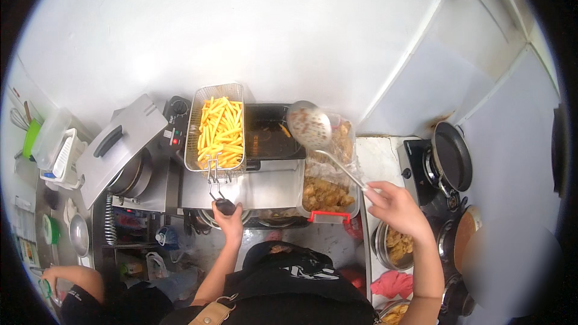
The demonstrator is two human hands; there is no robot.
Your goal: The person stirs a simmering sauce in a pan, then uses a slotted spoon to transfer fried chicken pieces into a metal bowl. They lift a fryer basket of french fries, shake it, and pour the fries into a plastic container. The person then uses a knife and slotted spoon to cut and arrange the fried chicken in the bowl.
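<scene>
My left hand (229,225) grips the black handle (226,206) of a wire fryer basket (187,142). Yellow French fries (221,131) fill most of the basket, which sits beside the dark oil vat (271,140) of a deep fryer. A single fry (285,130) lies in the vat. In my right hand (393,207) is the long handle of a metal skimmer (309,125). Its perforated bowl, spotted with brown, is held above the vat's right edge, partly over a clear plastic container (355,194) of brown coated food pieces (327,196).
Left of the basket, a steel fryer lid (135,135) leans at a tilt. At right are a gas stove (415,158), a frying pan (451,155) and a pot (378,253) of food. Another person's arm (76,277) reaches in at lower left.
</scene>
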